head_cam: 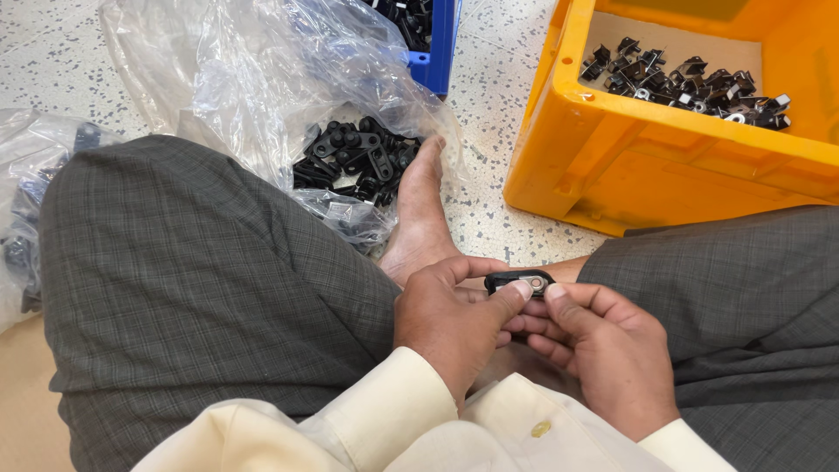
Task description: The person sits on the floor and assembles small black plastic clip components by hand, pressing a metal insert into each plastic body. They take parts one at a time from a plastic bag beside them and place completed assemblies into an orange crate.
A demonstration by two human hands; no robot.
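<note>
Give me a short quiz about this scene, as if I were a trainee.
1. True or false: both hands hold one small black part.
2. What colour is the crate on the right?
3. The loose black parts by the foot lie on: A) a clear bag, B) a tray, C) a towel.

Key: 1 true. 2 orange. 3 A.

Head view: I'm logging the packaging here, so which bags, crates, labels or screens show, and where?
Clear crinkled plastic bag: top centre on the floor, open, holding black plastic parts.
Second clear plastic bag: left edge, partly hidden by a knee.
Orange rectangular plastic crate: top right, dark small parts inside.
Blue plastic crate: top centre, only a corner showing.
No labels, signs or screens visible.
</note>
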